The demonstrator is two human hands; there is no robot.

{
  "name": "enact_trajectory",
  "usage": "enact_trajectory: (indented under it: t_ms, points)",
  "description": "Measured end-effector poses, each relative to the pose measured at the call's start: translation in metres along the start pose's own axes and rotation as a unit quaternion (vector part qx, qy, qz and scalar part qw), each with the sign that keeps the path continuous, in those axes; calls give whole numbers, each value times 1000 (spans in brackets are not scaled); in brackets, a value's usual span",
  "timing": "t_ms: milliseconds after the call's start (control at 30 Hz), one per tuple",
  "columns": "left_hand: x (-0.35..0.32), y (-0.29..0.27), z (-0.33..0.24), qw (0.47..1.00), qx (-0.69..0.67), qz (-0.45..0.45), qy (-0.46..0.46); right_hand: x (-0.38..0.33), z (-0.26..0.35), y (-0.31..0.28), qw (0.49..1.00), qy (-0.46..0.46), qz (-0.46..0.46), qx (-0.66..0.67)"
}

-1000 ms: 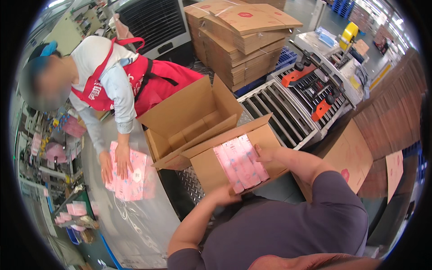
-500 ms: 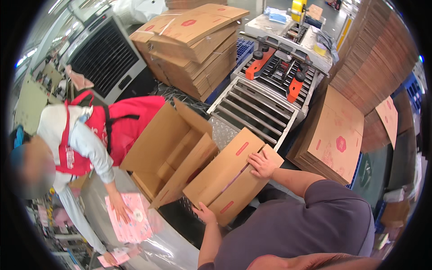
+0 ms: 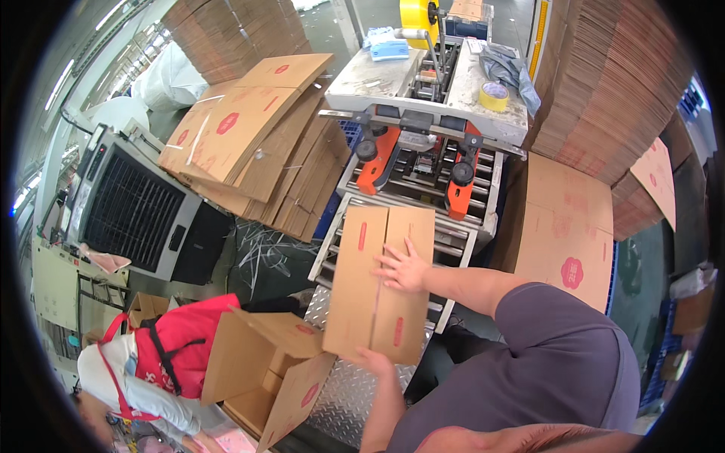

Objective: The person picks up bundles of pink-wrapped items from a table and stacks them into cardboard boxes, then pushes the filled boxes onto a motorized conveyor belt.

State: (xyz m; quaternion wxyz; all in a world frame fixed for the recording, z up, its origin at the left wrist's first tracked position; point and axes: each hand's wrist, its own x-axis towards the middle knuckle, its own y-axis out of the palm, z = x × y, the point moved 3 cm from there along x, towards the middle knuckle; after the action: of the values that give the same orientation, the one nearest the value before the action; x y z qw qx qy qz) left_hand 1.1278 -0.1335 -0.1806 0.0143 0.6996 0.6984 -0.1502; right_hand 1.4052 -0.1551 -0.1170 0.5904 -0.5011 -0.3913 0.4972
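A closed cardboard carton (image 3: 353, 302) lies lengthwise in front of me, its far end on the roller conveyor and its near end over the metal plate (image 3: 321, 408). My right hand (image 3: 404, 268) rests flat on its top beside the centre seam, fingers spread. At the near end, my left hand (image 3: 371, 360) presses against the carton's edge with fingers stretched out, partly hidden by the box. Left of it stands an open carton (image 3: 257, 377) with raised flaps. A co-worker in a red apron (image 3: 177, 343) leans behind that carton, hands near pink packets (image 3: 236, 442).
Ahead is a taping machine (image 3: 419, 162) with orange side guides and a yellow tape roll (image 3: 418, 15) above. Flat carton stacks stand at the far left (image 3: 249, 128) and right (image 3: 563, 226). An air cooler (image 3: 132, 204) is at the left; loose straps (image 3: 260, 253) litter the floor.
The closed carton has moved forward onto the rollers and turned to line up with them. Both my hands have travelled with it. My view has swung toward the taping machine.
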Motion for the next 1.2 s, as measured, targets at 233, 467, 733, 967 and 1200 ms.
enact_trajectory:
  t_ms: [233, 467, 733, 967, 1200]
  points:
    - [86, 166, -71, 982, -43, 171, -62, 64, -151, -27, 989, 133, -56, 14]
    - [42, 213, -92, 950, -25, 243, -194, 14, -208, -26, 965, 135, -213, 65]
    - [-8, -15, 136, 683, 405, 510, -331, -329, -158, 76, 864, 488, -30, 124]
    - [18, -187, 157, 683, 554, 459, -124, -440, -4, 133, 829, 476, 286, 64]
    - [13, -256, 82, 814, 373, 430, -113, -445, 18, 81, 877, 465, -95, -74]
